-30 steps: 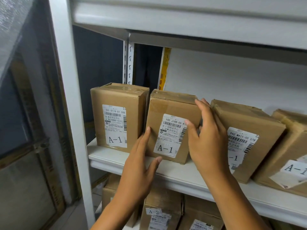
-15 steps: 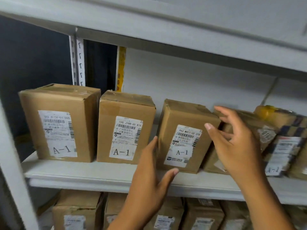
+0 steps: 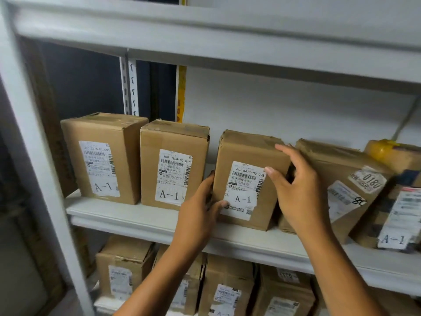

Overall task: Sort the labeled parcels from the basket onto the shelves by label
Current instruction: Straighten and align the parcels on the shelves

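the third parcel (image 3: pixel 248 179), a brown cardboard box with a white label reading a-1 and 942 m411-00 078, stands upright on the middle shelf (image 3: pixel 141 218) of a white metal rack, held between both hands. the left hand (image 3: pixel 200 215) presses against its lower left edge, fingers behind the left side and the thumb lying on the front face at the label's bottom corner. the right hand (image 3: pixel 298 190) wraps the box's upper right edge, fingers reaching over the top corner and into the gap on its right, thumb resting on the front just beside the label's top corner; so both hands grip this parcel from opposite sides. to its left, with a small gap, stands the second parcel (image 3: pixel 174 165), labelled a-1 and 100 j188-00 k15, and just beside that the first parcel (image 3: pixel 102 156), also marked a-1, both upright with labels facing out. to the right, a tilted parcel (image 3: pixel 348 183) leans with its label turned sideways, and past it a dark wrapped parcel (image 3: pixel 396 215) shows another a-1 label at the frame edge. the upper shelf (image 3: pixel 205 35) crosses above. on the lower shelf stand more cardboard boxes (image 3: pixel 123 267), their labels too blurred to read.
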